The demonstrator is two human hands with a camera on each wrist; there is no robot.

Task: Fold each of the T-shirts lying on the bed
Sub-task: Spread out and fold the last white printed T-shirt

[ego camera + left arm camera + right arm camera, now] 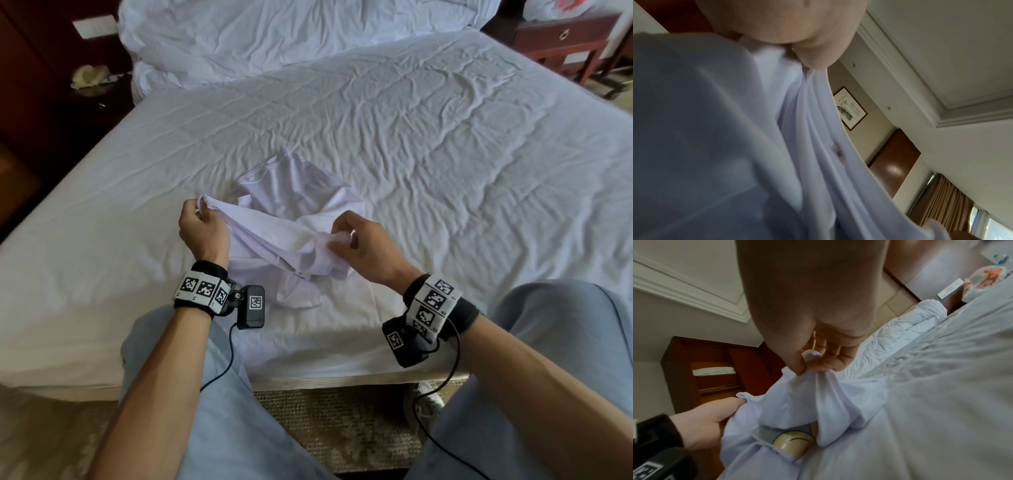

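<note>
A crumpled white T-shirt [294,219] lies bunched on the bed's white sheet [445,144], partly lifted between both hands. My left hand [202,219] pinches one edge of the fabric at the left, raised off the bed. My right hand [346,236] pinches another fold of the same T-shirt [818,399] at the right. In the left wrist view the T-shirt [807,129] hangs down from my left hand's [797,53] pinch. In the right wrist view my right hand [812,363] grips a gathered bunch, and the left hand [715,417] holds the far edge. A printed patch [791,441] shows among the folds.
A heaped white duvet [291,37] lies at the head of the bed. Dark wooden nightstands stand at the far left [92,78] and far right [561,37]. My knees in light trousers [219,394] are at the bed's near edge [342,380], over carpet.
</note>
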